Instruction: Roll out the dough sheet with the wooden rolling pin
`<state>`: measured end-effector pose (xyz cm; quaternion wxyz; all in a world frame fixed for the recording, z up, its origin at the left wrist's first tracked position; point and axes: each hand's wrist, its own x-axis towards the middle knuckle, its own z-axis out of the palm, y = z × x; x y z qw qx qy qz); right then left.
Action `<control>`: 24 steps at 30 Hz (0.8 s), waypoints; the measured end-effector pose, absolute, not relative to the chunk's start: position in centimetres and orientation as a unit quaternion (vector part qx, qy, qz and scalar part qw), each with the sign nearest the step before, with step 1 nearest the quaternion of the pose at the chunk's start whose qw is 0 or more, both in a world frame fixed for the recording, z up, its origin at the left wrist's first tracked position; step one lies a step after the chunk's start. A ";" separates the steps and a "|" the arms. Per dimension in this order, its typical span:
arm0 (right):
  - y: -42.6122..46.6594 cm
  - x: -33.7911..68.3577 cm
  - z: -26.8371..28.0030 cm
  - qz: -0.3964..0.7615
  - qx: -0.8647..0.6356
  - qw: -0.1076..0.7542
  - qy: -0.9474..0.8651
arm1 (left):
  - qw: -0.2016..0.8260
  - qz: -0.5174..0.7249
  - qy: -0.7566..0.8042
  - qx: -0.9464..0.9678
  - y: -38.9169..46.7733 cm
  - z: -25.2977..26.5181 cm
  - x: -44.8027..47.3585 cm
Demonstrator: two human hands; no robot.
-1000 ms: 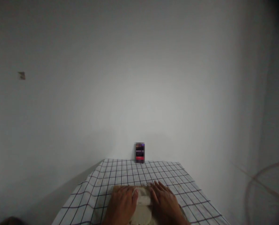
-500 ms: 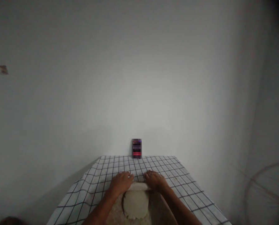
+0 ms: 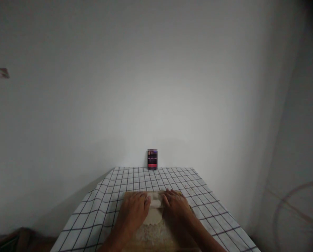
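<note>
A pale rolling pin (image 3: 155, 201) lies crosswise on a flour-dusted wooden board (image 3: 156, 238). My left hand (image 3: 137, 207) is closed over its left end, fingers pointing away from me. Over the right end, my right hand (image 3: 175, 203) is closed in the same way. Between my forearms a flat piece of pale dough (image 3: 153, 216) shows on the near side of the pin. How far the dough reaches beneath the pin is hidden.
A white cloth with dark grid lines (image 3: 88, 217) covers the table. A small dark, pixelated upright object (image 3: 152, 159) stands at its far edge against the pale wall (image 3: 156, 87). Something dark (image 3: 16, 238) sits low at the left.
The view has tipped down slightly. The dough's visible near part is shorter, its near edge now farther from me, and more floury board shows in front. Both hands remain on the rolling pin.
</note>
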<state>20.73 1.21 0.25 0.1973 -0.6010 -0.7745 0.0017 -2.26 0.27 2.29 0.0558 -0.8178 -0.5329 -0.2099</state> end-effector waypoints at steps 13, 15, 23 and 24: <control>-6.8 21.8 -5.3 -0.073 -0.549 0.226 -0.802 | 0.087 -0.303 -0.448 -0.837 -6.0 -1.2 -5.6; -7.1 21.8 -5.7 -0.085 -0.535 0.237 -0.807 | 0.098 -0.288 -0.435 -0.847 -6.2 -1.6 -6.2; -7.5 19.8 -1.9 0.003 -0.594 0.218 -0.774 | 0.000 -0.190 -0.513 -0.837 -7.0 -0.8 -5.6; -7.3 19.9 -1.5 0.014 -0.594 0.214 -0.776 | -0.008 -0.184 -0.519 -0.835 -6.9 -0.6 -5.3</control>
